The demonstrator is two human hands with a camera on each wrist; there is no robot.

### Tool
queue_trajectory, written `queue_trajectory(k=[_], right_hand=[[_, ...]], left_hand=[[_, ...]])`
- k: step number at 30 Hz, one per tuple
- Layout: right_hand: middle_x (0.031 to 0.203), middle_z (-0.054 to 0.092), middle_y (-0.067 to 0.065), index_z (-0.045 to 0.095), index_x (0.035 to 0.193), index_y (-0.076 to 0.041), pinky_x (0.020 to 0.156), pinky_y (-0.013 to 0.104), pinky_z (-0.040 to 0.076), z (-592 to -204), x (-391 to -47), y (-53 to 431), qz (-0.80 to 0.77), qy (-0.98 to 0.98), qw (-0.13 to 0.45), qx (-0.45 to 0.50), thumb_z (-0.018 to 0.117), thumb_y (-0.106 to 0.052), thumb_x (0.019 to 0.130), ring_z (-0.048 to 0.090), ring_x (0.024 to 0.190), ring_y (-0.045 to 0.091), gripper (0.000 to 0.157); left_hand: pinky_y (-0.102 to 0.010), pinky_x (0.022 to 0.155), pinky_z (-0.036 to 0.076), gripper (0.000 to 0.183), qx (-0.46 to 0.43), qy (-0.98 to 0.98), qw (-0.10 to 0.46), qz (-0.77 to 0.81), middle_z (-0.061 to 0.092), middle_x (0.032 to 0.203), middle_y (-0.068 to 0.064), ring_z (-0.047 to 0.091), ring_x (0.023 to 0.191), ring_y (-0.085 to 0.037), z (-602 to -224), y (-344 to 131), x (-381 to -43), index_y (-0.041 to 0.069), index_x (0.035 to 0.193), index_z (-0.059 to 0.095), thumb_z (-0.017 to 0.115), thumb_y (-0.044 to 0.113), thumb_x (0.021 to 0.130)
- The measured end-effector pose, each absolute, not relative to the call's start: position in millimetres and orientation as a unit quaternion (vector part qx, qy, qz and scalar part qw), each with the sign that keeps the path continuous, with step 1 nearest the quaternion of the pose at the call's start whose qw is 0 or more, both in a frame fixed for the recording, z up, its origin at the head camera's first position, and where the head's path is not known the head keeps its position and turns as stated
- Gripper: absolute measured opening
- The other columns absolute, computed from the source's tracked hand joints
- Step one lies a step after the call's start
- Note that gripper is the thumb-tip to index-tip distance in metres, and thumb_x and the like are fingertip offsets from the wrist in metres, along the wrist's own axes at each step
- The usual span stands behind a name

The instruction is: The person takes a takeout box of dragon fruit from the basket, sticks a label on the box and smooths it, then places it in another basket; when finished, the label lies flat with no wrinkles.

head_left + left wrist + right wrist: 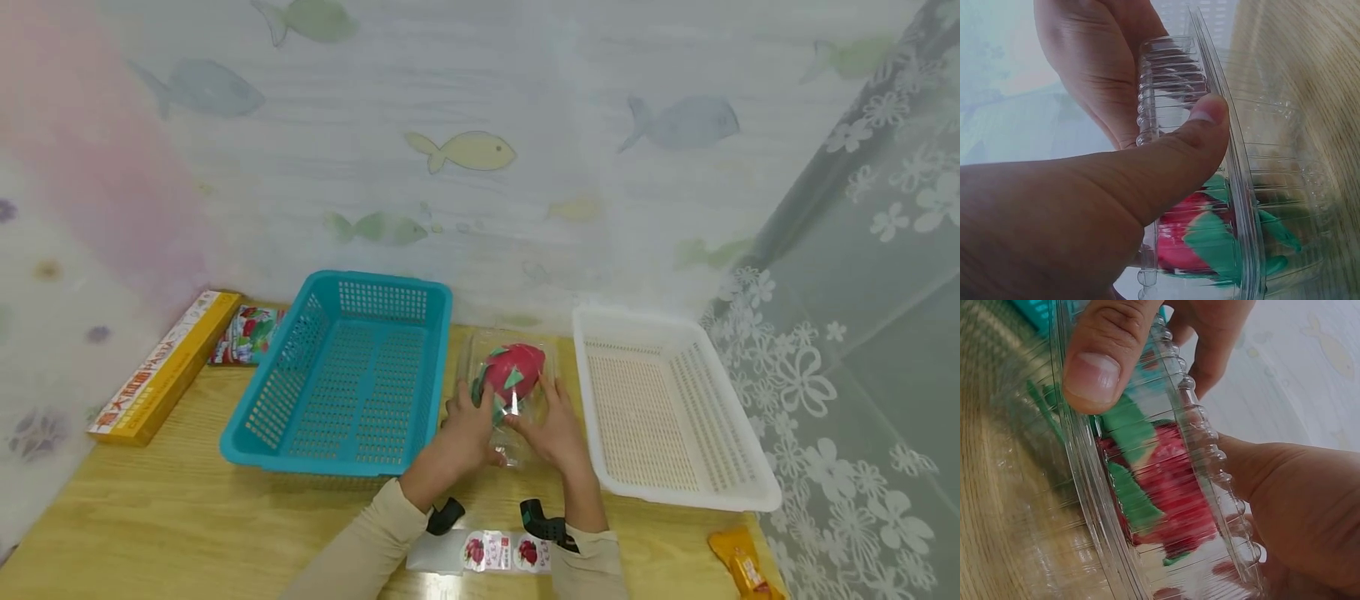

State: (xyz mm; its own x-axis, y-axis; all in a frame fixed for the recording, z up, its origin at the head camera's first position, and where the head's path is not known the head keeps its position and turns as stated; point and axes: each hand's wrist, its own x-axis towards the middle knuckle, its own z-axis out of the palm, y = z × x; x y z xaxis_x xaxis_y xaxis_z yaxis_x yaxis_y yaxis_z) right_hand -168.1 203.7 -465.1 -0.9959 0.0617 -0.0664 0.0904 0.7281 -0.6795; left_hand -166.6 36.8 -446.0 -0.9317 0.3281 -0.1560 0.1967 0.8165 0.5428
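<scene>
From here, the dragon fruit (516,365) glows deep pink, with green scales tipping over it, inside a colourless, clear clamshell box (1085,481) ribbed along its sides. One basket (352,392) is solid teal, the other basket (641,408) white, both patterned with rows of little slots. The tabletop (165,508) is honey-yellow wood grain. I see a yellow-and-white pasta carton (168,367) with red lettering, a sachet (255,333) in red and green, an orange-yellow packet (742,562), and white stickers (495,552) printed with red fruit. Beige sleeves (367,550), black wrist mounts (543,521). Pale fish in yellow, green and grey-blue swim across the whitish backdrop (480,83); white flowers dot the grey-green curtain (825,417).
</scene>
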Motion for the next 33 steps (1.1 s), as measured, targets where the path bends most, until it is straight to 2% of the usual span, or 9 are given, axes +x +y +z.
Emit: queue_trajectory(k=[13,24,28,33], right_hand=[[0.168,0.016,0.028,0.028,0.161,-0.007,0.114,0.071,0.031,-464.8,-166.7,205.5,-0.369,0.928,0.021,0.041,0.078,-0.041,0.089,0.022,0.151,0.053,0.094],[0.168,0.015,0.028,0.026,0.163,-0.012,0.112,0.073,0.032,-463.7,-168.3,206.2,-0.367,0.929,0.018,0.036,0.075,-0.045,0.090,0.023,0.150,0.056,0.094],[0.167,0.017,0.030,0.026,0.163,-0.011,0.112,0.073,0.031,-462.5,-168.8,205.1,-0.367,0.930,0.009,0.036,0.075,-0.039,0.092,0.024,0.149,0.057,0.090],[0.166,0.018,0.030,0.026,0.163,-0.011,0.111,0.073,0.033,-462.0,-166.0,204.9,-0.360,0.932,0.012,0.039,0.073,-0.040,0.093,0.027,0.147,0.057,0.089]], left_hand=[[-0.058,0.096,0.055,0.117,0.144,0.950,0.104,0.257,0.018,0.157,-0.040,0.041,0.133,-0.060,-445.7,38.5,-165.2,0.000,0.158,0.027,0.096,0.033,0.070],[-0.058,0.100,0.053,0.115,0.129,0.946,0.117,0.273,0.014,0.161,-0.039,0.035,0.140,-0.060,-441.9,37.6,-163.7,0.003,0.160,0.024,0.093,0.033,0.073],[-0.057,0.099,0.054,0.112,0.130,0.950,0.099,0.265,0.016,0.160,-0.039,0.037,0.139,-0.058,-439.9,37.6,-161.4,0.001,0.158,0.028,0.093,0.035,0.073],[-0.056,0.098,0.054,0.108,0.137,0.957,0.074,0.244,0.020,0.159,-0.040,0.041,0.137,-0.056,-442.5,37.5,-156.1,-0.001,0.156,0.032,0.091,0.039,0.075]])
